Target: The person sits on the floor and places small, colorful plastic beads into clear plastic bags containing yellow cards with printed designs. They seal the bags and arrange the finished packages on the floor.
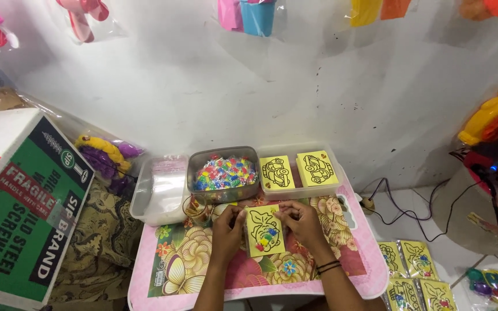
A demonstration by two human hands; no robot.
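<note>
At the far left a green and white cardboard box (pixel 18 207) stands on a patterned cloth (pixel 102 242), well apart from the pink flower-printed bench (pixel 203 270). Along the bench's back edge three tubs sit side by side against the wall: a clear tub of plastic sleeves (pixel 159 190), a grey tub of coloured beads (pixel 225 173), then a pale tray (pixel 295 190) carrying two yellow picture cards (pixel 296 170). In front of them, near the middle of the bench, the left hand (pixel 227 222) pinches the left edge of a yellow card (pixel 264 231) with a black outline drawing and a few coloured pieces on it. The right hand (pixel 298 219), black bands on its wrist, pinches the card's upper right edge; both hands are closed on the card. Bare bench top lies open to the left and front of the hands. On the floor at the right lie bagged yellow cards (pixel 410 270) and black cables (pixel 399 207).
</note>
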